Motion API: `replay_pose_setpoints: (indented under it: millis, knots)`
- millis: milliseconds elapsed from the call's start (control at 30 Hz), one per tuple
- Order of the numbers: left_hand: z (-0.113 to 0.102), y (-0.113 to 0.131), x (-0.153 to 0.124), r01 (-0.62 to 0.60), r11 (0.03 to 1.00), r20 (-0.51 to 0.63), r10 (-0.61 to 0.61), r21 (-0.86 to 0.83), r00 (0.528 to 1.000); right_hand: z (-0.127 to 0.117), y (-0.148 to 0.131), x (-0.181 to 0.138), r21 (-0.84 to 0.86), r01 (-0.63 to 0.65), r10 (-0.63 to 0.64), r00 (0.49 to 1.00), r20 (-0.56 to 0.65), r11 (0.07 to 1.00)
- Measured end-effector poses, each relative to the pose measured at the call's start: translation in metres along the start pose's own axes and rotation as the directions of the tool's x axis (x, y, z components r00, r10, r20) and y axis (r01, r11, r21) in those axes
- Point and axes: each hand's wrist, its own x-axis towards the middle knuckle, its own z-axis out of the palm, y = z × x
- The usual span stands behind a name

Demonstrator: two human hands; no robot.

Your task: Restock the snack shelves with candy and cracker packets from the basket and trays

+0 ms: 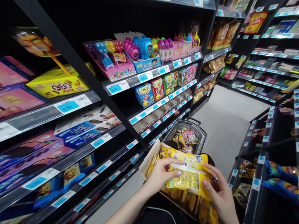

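Observation:
A yellow snack packet, its printed back facing up, is held between my two hands above an open cardboard box. My left hand grips its left side, thumb and index finger lying over the top. On the right end, my right hand has its thumb on top, and a ring shows on one finger. More yellow packets stand in rows inside the box below. Just beyond the box, a grey shopping basket on the floor holds several small colourful packets.
Shelves on the left carry toy candy, small snack boxes, a yellow carton and blue biscuit boxes. A low rack with bagged snacks flanks the right side. Grey floor runs between them toward more shelves.

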Motion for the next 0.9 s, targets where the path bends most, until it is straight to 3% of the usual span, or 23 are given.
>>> replay_pose_setpoints:
  millis: [167, 433, 567, 700, 900]
  knots:
    - [0.007, 0.002, -0.003, -0.009, 0.998, -0.031, 0.011, 0.055, 0.999, -0.002, 0.001, 0.004, -0.182, 0.101, -0.084, 0.992, 0.097, 0.978]
    - [0.015, -0.001, 0.004, -0.003, 1.0, -0.221, 0.005, 0.009, 0.975, 0.004, 0.004, 0.002, -0.251, 0.203, -0.189, 0.979, 0.08, 0.946]
    - [0.01, 0.002, 0.002, -0.021, 1.0, -0.19, 0.016, -0.022, 0.982, 0.001, 0.001, 0.002, -0.262, 0.263, -0.233, 0.962, 0.143, 0.929]
    - [0.007, 0.003, -0.004, -0.066, 0.998, -0.063, 0.067, 0.016, 0.996, 0.003, -0.003, 0.003, -0.289, 0.217, -0.197, 0.976, 0.095, 0.932]
    - [0.012, -0.008, -0.002, -0.014, 0.998, -0.216, 0.025, 0.054, 0.976, 0.014, 0.004, 0.0, -0.307, 0.082, -0.094, 0.995, -0.026, 0.948]
